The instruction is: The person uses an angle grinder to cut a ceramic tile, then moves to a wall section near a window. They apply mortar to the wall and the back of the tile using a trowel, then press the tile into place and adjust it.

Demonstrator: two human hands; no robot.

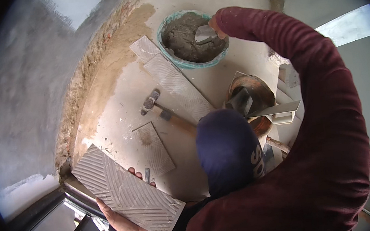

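- Head view, upper right: the right arm arches in from the right edge in a ribbed maroon sleeve, elbow bent high, forearm running left to the top centre.
- The right hand (pixel 218 27), at the upper centre, is clamped on the trowel (pixel 204 33); the sleeve's cuff hides part of the grip.
- The trowel's smooth metal blade lies against thick, lumpy grey mortar (pixel 179 39) in the oval teal basin (pixel 193 64), whose rim is smeared.
- Lower left: the left hand (pixel 123 225) is clamped on the tile (pixel 127 191), thumb side along its lower-left edge, fingertips curling past its upper-right edge.
- The tile is a tilted rectangle in the lower left, its ridged face up, with slanting grooves in bands that change direction.
- Centre: long grooved strips (pixel 177 85) lie slantwise on the dusty, pale floor (pixel 124 95); a smaller grooved piece (pixel 154 149) lies below them.
- Between these, a hammer (pixel 151 102) has a blunt, dirty metal head and a wooden handle running behind the navy-clad knee (pixel 225 149).
- Right of centre: a round, rust-brown bucket (pixel 253 80) with flat-bladed tools at its mouth.
- Left: a rough grey wall (pixel 20 92) with a crumbly, broken lower edge.
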